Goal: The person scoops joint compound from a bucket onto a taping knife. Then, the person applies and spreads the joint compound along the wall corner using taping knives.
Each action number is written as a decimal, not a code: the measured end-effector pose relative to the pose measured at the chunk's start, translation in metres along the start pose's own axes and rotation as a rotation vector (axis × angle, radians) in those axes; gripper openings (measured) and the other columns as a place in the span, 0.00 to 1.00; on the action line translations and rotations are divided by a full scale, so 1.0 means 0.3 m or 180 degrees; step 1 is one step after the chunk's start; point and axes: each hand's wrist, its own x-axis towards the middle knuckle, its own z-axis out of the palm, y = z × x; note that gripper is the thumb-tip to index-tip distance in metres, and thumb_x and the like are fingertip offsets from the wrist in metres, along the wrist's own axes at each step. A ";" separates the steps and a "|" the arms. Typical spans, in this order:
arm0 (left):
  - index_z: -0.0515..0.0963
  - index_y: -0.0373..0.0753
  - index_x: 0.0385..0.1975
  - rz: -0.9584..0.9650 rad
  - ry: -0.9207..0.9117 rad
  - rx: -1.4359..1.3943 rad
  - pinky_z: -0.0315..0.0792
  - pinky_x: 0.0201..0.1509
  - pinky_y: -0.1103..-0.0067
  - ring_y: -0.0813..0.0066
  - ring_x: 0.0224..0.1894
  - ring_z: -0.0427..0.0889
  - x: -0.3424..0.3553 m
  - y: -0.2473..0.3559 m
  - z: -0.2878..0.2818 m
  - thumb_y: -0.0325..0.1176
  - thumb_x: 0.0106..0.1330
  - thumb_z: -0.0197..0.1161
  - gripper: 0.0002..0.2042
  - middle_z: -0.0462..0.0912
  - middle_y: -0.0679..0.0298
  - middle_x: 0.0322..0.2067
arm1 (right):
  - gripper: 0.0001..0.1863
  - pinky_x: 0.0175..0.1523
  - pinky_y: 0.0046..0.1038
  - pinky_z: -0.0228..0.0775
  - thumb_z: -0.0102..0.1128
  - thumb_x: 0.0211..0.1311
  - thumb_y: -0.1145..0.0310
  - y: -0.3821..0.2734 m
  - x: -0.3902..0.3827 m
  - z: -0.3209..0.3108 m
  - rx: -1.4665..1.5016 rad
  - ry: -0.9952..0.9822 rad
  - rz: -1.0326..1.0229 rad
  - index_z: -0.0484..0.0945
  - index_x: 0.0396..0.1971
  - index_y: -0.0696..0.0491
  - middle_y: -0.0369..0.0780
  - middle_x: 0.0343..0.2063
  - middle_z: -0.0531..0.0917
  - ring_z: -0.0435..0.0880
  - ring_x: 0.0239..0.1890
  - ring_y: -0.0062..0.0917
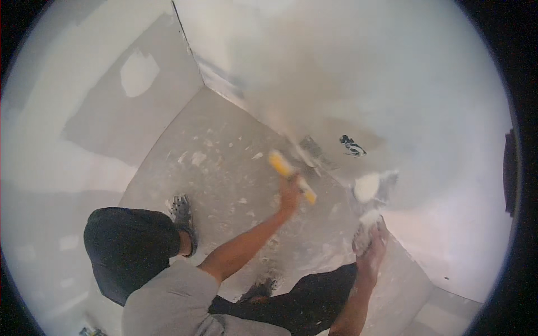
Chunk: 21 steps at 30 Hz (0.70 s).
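My left hand (290,193) is closed round the middle of a long yellow-backed filling knife (280,164), smeared by motion, close to the foot of the wall on the right. Its blade does not show clearly. In my right hand (372,245) is a putty knife (386,185), its metal blade carrying a lump of white filler (367,188). More white paste coats the part just above my fingers. Between the two tools, on the low wall, is a socket opening (352,146) with dark wires showing, surrounded by a damp-looking grey-beige patch.
The wall on the left (106,120) has a grey area with a white patch. Both walls meet in a corner ahead. White splatters mark the grey floor (224,151). My bent legs (131,246) and dark perforated shoe (182,215) are close by.
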 end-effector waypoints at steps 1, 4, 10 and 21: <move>0.74 0.38 0.47 -0.0527 0.0148 -0.0865 0.74 0.45 0.74 0.74 0.39 0.77 -0.020 0.176 0.036 0.42 0.74 0.57 0.14 0.78 0.66 0.38 | 0.22 0.24 0.22 0.72 0.63 0.66 0.61 -0.031 0.003 -0.060 -0.0109 0.0176 -0.0089 0.73 0.53 0.59 0.39 0.33 0.81 0.79 0.24 0.20; 0.70 0.38 0.54 -0.0066 0.0695 -0.1550 0.75 0.52 0.73 0.71 0.46 0.79 0.224 0.309 -0.219 0.45 0.75 0.55 0.18 0.78 0.64 0.42 | 0.19 0.21 0.21 0.67 0.55 0.69 0.65 0.013 0.094 0.095 -0.0174 0.0162 0.0183 0.70 0.55 0.57 0.38 0.32 0.81 0.79 0.24 0.18; 0.67 0.36 0.58 0.0625 0.0766 -0.0916 0.73 0.55 0.74 0.73 0.48 0.78 0.284 0.600 -0.303 0.50 0.76 0.50 0.23 0.77 0.63 0.45 | 0.19 0.18 0.22 0.62 0.64 0.65 0.62 0.130 0.241 0.141 -0.0478 -0.0715 0.1089 0.77 0.50 0.57 0.36 0.28 0.81 0.77 0.19 0.19; 0.72 0.31 0.50 0.0466 0.0497 0.0844 0.70 0.50 0.75 0.74 0.43 0.75 0.044 0.754 -0.250 0.44 0.77 0.49 0.20 0.77 0.61 0.40 | 0.14 0.18 0.20 0.59 0.61 0.68 0.62 0.145 0.292 0.236 -0.0356 -0.1550 0.0428 0.79 0.44 0.58 0.35 0.24 0.80 0.74 0.18 0.17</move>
